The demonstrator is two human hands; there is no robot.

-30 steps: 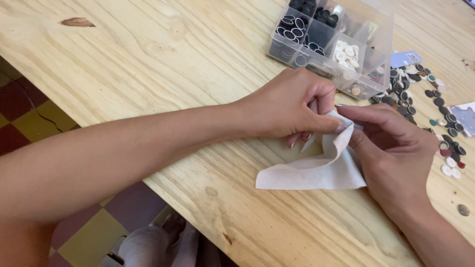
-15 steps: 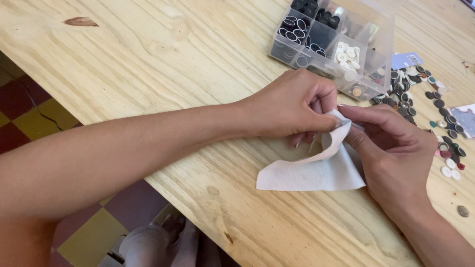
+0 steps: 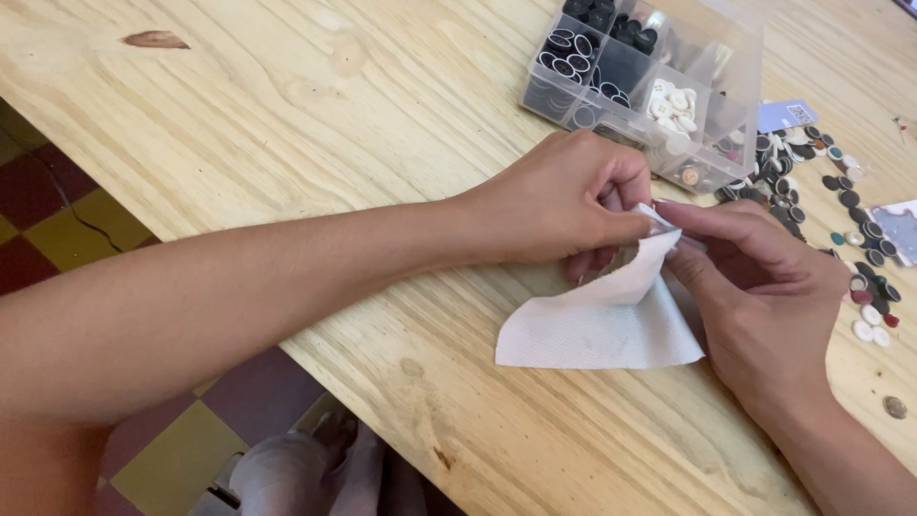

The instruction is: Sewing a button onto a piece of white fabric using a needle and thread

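A small piece of white cloth (image 3: pixel 597 325) lies partly on the wooden table (image 3: pixel 315 105), its upper corner lifted. My left hand (image 3: pixel 559 205) pinches that raised corner from the left. My right hand (image 3: pixel 759 287) meets it from the right, thumb and forefinger closed on the same corner. The fingertips of both hands touch at the cloth's top edge. What lies between the fingertips is too small to tell.
A clear plastic compartment box (image 3: pixel 650 81) with dark and white buttons stands just behind the hands. Several loose buttons (image 3: pixel 845 215) are scattered to the right. The table's near edge runs diagonally below my left forearm, with tiled floor (image 3: pixel 57 220) beyond.
The cloth's lower part has settled slightly flatter on the table. Both hands stay pinched at its top corner with only tiny finger shifts.
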